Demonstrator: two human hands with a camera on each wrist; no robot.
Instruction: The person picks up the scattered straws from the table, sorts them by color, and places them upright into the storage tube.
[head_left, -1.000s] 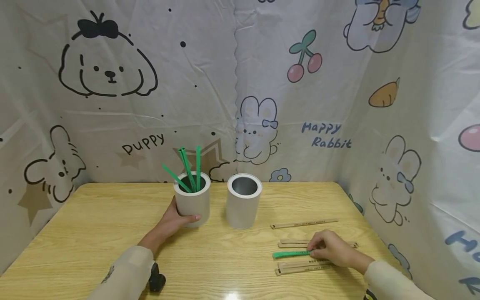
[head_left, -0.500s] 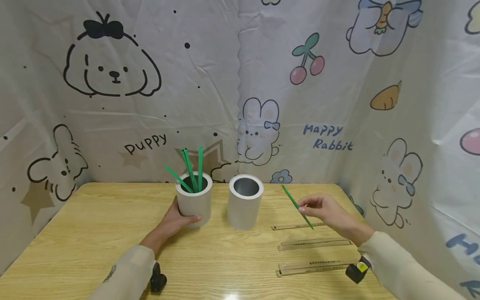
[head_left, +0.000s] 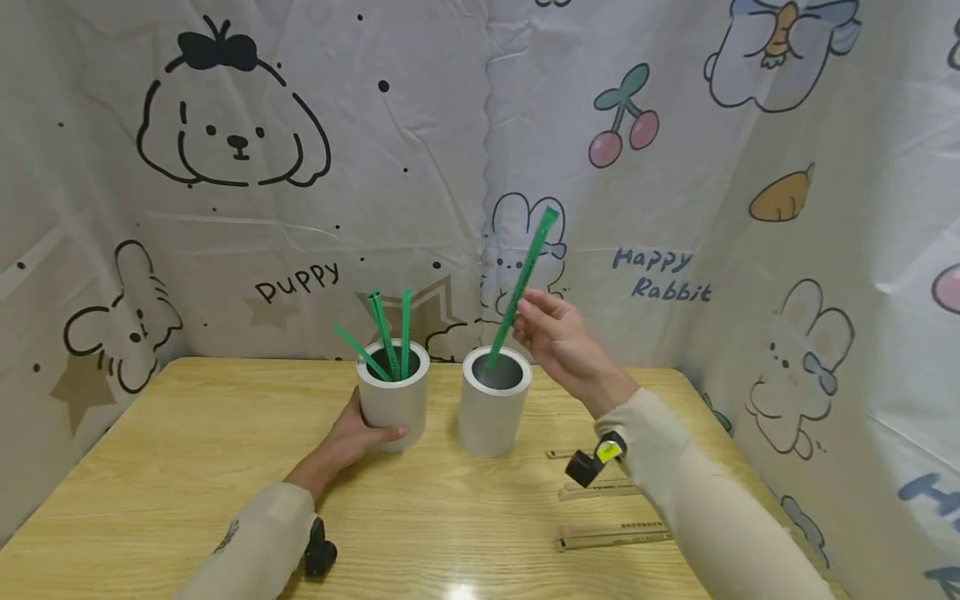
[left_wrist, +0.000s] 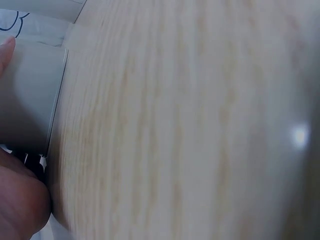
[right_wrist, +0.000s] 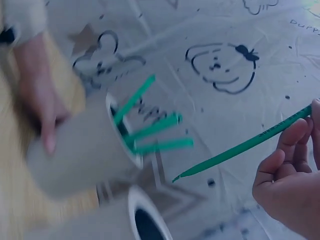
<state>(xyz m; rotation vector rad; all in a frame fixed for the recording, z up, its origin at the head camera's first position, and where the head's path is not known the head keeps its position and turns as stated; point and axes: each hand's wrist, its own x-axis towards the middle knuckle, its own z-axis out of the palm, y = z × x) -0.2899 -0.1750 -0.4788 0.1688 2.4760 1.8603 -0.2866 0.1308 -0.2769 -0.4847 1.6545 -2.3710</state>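
My left hand (head_left: 352, 437) grips the left white cylindrical cup (head_left: 397, 408) low on its side, thumb across the front. Several green wrapped straws (head_left: 382, 337) lean in that cup, their tops fanned out above the rim. Between thumb and fingers, my right hand (head_left: 558, 342) pinches another green wrapped straw (head_left: 522, 283), tilted, with its lower end over the mouth of the right white cup (head_left: 487, 421). In the right wrist view the held straw's tip (right_wrist: 187, 174) hangs in the air, apart from the cup rims. Only part of the gripped cup (left_wrist: 30, 95) shows in the left wrist view.
Brown paper-wrapped straws (head_left: 611, 537) lie in small groups at the right of the wooden table (head_left: 420, 533), partly hidden by my right forearm. A printed cloth (head_left: 420, 167) hangs behind the table and at its sides.
My right hand has picked the green straw up off the table, carried it left and up, and turned it steeply over the right cup. My left hand keeps its hold on the left cup.
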